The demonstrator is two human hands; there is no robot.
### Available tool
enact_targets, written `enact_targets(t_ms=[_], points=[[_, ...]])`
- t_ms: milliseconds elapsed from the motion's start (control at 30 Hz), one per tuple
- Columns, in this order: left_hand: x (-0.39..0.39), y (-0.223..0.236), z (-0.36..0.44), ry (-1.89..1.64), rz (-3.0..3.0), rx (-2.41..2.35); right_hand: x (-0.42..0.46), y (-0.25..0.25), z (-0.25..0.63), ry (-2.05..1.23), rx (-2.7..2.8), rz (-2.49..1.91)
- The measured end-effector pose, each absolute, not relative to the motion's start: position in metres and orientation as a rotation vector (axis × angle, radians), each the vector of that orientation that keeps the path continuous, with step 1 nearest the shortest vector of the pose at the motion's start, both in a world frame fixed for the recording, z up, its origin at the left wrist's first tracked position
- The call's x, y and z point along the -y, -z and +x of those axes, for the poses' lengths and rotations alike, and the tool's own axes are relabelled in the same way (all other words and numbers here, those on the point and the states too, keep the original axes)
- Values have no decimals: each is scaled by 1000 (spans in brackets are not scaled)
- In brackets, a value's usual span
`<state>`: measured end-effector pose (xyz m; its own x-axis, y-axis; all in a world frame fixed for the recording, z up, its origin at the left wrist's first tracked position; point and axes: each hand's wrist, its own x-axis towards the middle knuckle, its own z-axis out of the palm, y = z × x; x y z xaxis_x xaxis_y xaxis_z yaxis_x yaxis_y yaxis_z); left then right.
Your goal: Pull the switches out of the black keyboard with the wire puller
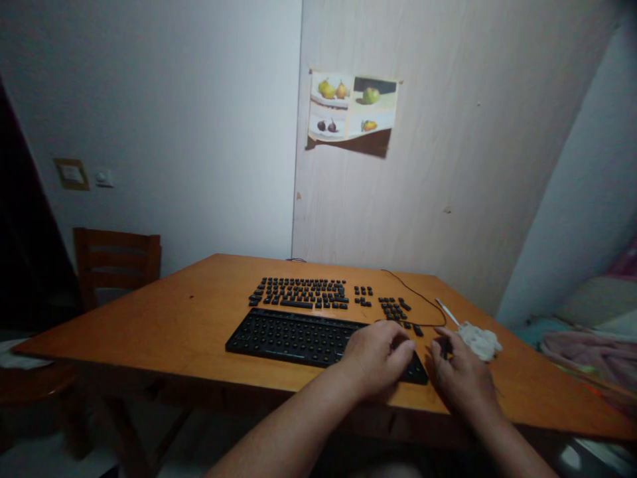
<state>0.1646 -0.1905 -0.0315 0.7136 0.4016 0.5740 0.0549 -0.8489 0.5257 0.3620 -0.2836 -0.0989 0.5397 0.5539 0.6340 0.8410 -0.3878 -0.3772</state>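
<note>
A black keyboard (pixel 293 338) with its keycaps taken off lies near the table's front edge, rows of bare key stems showing. My left hand (pixel 381 355) is curled over its right part; the thumb points right and the other fingertips are mostly hidden. Just past the keyboard's right end, my right hand (pixel 462 368) is closed, thumb and fingers around a small dark piece that looks like a keycap (pixel 446 350). Behind the keyboard, loose black keycaps (pixel 303 291) are laid out in keyboard order, with the number-pad keycaps (pixel 393 311) nearest my hands.
A crumpled white cloth (pixel 480 341) and a thin white stick-like tool (pixel 448 312) lie right of the keycaps. A black cable (pixel 423 295) curves across the wooden table (pixel 199 318). A chair (pixel 117 259) stands at the left; a wall is behind the table.
</note>
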Motion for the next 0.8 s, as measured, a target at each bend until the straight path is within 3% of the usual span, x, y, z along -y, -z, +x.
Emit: enact_targets(t_ms=[300, 500, 800], points=[[219, 69, 160, -673, 2054, -451, 287, 95, 322, 597, 1315, -1989], [227, 66, 160, -623, 1580, -426, 289, 92, 303, 688, 1386, -1963], [236, 76, 159, -680, 1446, -424, 300, 82, 290, 425, 1419, -1921]])
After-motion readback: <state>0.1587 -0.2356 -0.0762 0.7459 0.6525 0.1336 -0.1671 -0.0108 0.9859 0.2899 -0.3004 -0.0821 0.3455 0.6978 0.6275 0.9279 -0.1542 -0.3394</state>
